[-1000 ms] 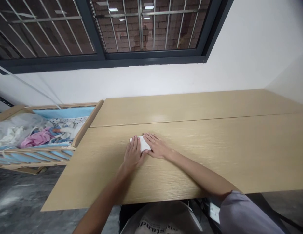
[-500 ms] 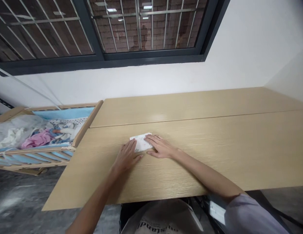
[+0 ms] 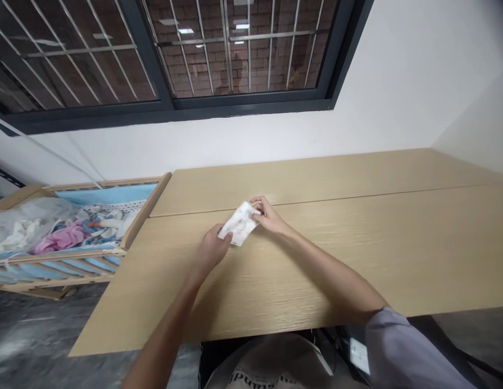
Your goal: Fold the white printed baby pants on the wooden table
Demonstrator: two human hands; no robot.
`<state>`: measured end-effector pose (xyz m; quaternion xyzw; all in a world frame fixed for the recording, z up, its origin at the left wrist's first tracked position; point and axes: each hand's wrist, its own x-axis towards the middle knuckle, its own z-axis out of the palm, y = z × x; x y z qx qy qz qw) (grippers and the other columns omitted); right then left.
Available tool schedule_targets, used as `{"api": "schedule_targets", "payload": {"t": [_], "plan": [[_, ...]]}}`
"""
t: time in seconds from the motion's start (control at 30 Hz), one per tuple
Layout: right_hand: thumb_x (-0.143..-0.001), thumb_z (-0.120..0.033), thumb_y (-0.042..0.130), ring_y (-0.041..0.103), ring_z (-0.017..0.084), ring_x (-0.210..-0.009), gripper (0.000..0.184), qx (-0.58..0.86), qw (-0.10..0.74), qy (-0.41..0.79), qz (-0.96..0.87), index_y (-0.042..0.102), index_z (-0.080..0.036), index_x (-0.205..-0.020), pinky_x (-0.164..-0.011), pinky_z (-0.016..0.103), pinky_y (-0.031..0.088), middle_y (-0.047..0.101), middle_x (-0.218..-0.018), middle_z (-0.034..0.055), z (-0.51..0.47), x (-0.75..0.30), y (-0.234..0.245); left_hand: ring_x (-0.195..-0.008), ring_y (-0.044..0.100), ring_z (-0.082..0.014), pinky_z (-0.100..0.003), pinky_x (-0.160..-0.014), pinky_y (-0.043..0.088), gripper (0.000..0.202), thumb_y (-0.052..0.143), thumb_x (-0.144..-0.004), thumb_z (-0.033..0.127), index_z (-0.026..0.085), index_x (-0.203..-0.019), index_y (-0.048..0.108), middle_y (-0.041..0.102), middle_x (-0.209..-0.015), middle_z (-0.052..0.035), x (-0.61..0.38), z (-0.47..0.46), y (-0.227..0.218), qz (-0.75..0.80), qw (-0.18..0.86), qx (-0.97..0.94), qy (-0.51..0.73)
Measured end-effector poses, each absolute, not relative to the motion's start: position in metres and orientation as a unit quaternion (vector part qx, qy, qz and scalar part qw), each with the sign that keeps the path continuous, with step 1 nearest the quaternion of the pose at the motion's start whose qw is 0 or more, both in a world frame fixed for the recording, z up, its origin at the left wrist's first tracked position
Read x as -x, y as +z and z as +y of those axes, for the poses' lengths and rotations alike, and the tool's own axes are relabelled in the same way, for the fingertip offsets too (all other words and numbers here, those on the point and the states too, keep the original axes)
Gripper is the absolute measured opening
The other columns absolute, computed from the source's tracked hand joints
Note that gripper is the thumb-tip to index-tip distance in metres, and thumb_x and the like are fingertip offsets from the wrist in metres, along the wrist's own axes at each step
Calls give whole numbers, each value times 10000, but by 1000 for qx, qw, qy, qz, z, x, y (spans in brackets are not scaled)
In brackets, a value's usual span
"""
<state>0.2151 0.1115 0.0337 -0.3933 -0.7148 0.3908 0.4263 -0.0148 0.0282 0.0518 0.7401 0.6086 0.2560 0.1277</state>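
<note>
A small folded white cloth (image 3: 240, 222) with a faint print is held between my two hands, tilted and raised a little over the wooden table (image 3: 336, 259). My left hand (image 3: 214, 246) pinches its lower left end, thumb on top and fingers behind. At the upper right end my right hand (image 3: 269, 216) grips it between thumb and fingers. What the cloth is exactly, I cannot tell.
On the left a wooden crib (image 3: 143, 224) with blue lining adjoins the table; pink cloth (image 3: 62, 237) and other fabrics lie in it. A white wall and a dark-framed window (image 3: 251, 105) with bars are behind. The table's front edge is close to my body.
Both hands lay flat on the cloth on the tabletop. Now they grip its ends and have lifted and tilted it, a little farther from me.
</note>
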Motion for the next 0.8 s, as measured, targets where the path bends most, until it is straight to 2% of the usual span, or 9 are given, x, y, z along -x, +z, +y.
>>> {"api": "schedule_targets", "payload": {"t": [0.07, 0.17, 0.23, 0.37, 0.47, 0.57, 0.63, 0.7, 0.8], "plan": [[-846, -343, 609, 642, 196, -808, 544, 393, 425, 429, -693, 378, -229, -1325, -695, 310, 521, 633, -959, 25, 120, -221, 45, -862, 711, -210, -327, -766, 550, 355, 481, -968, 442, 210, -1232, 534, 734, -969, -53, 8, 23, 52, 613, 167, -728, 258], [-817, -329, 676, 637, 182, -779, 533, 427, 364, 443, -700, 453, -211, -1286, -660, 287, 516, 642, -963, 31, 132, -224, 45, -771, 717, -214, -330, -705, 548, 466, 504, -958, 438, 168, -1328, 422, 726, -843, -32, -4, 18, 44, 637, 195, -704, 246], [-788, -318, 727, 633, 177, -778, 494, 453, 314, 428, -716, 524, -178, -1217, -668, 284, 519, 659, -970, 47, 139, -221, 35, -819, 725, -238, -344, -720, 540, 493, 546, -934, 395, 142, -1331, 398, 729, -868, -59, -13, 16, 35, 656, 198, -693, 226], [-772, -290, 774, 658, 186, -837, 470, 454, 273, 394, -751, 589, -139, -1177, -742, 300, 542, 689, -991, 71, 150, -211, 6, -981, 718, -303, -374, -770, 519, 432, 582, -909, 343, 149, -1267, 439, 711, -1126, -169, -26, 16, 23, 685, 179, -685, 171], [-806, -222, 738, 678, 193, -913, 395, 441, 275, 385, -763, 612, -132, -1169, -821, 315, 547, 706, -1021, 89, 153, -205, -7, -964, 714, -346, -418, -785, 514, 393, 573, -914, 347, 136, -1233, 484, 712, -1103, -190, -32, 14, 24, 699, 151, -685, 134], [-859, -223, 687, 677, 229, -1019, 368, 432, 279, 369, -774, 617, -131, -1209, -919, 382, 535, 701, -1134, 138, 146, -205, -4, -1051, 672, -382, -495, -901, 481, 364, 515, -949, 358, 111, -1216, 530, 700, -1094, -210, -36, 4, 31, 706, 105, -689, 121], [-913, -278, 642, 625, 270, -1184, 408, 403, 283, 322, -809, 595, -154, -1299, -1034, 453, 480, 648, -1300, 164, 132, -207, 6, -1165, 610, -377, -514, -990, 435, 375, 456, -980, 380, 120, -1235, 546, 665, -1191, -212, -40, -10, 33, 697, 66, -702, 130], [-975, -343, 565, 500, 286, -1364, 455, 339, 272, 248, -866, 544, -193, -1404, -1147, 490, 380, 544, -1465, 148, 112, -209, 18, -1239, 559, -355, -495, -1031, 420, 426, 448, -985, 395, 125, -1302, 536, 615, -1310, -204, -45, -27, 29, 668, 15, -729, 148], [-1040, -387, 434, 336, 244, -1491, 519, 225, 224, 183, -930, 416, -216, -1530, -1235, 466, 258, 405, -1590, 97, 80, -208, 28, -1304, 518, -362, -491, -1040, 435, 508, 492, -969, 412, 84, -1355, 534, 570, -1393, -230, -55, -47, 11, 620, -46, -768, 152]]}}
